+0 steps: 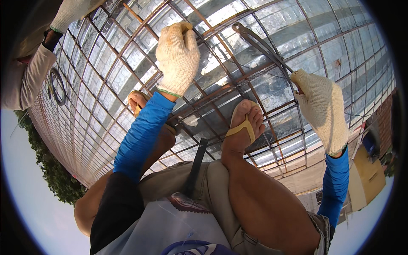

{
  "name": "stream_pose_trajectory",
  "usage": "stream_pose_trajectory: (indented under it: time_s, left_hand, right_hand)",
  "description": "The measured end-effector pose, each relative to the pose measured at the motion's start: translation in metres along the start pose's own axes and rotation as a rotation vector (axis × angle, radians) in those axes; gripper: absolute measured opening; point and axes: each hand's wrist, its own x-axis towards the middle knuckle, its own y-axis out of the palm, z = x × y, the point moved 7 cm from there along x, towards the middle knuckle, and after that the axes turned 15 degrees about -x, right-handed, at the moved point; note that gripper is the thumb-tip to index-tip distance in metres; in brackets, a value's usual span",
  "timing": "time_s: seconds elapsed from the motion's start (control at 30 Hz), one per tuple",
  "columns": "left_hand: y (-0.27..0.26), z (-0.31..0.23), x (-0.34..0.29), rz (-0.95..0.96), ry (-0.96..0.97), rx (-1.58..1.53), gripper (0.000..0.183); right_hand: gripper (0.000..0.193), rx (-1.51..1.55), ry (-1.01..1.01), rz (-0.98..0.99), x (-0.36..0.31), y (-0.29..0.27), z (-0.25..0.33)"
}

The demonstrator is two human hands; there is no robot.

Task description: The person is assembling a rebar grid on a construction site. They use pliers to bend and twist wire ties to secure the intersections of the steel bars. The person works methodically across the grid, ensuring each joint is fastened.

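A grid of rusty steel reinforcing bars (255,91) lies over shiny corrugated metal sheeting (293,21). My left hand (177,59), in a cream knitted glove, is closed with fingers curled down just over the bars, left of centre. Whatever it may hold is hidden beneath the fingers. At the right, my right hand (323,108), gloved the same way, is closed around the handles of a pair of end-cutting pincers (261,46). The pincers' jaws point up and left, above the grid and away from my left hand.
My sandalled feet (244,123) stand on the grid. A dark strap-like strip (197,165) hangs between my knees. At upper left, another person's gloved hand (70,15) reaches over the bars. A dark wire coil (57,87) lies on the left side. Trees (51,157) stand beyond.
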Motion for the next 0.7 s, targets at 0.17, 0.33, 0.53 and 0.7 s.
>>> stream_pose_trajectory:
  time_s: [0.17,0.33,0.53,0.7]
  left_hand:
    - [0.01,0.053,0.009,0.504,-0.411,-0.025,0.035]
    - [0.017,0.06,0.007,0.604,-0.584,-0.166,0.044]
    - [0.027,0.087,0.006,0.664,-0.291,-0.179,0.042]
    - [0.022,0.078,0.013,0.682,0.041,-0.067,0.035]
  right_hand:
    - [0.028,0.051,0.016,0.125,0.016,-0.005,0.003]
    - [0.033,0.171,0.113,0.178,0.0,-0.009,-0.02]
    - [0.029,0.036,-0.017,0.022,0.021,0.014,0.005]
    - [0.03,0.137,0.044,0.008,0.043,0.037,0.02]
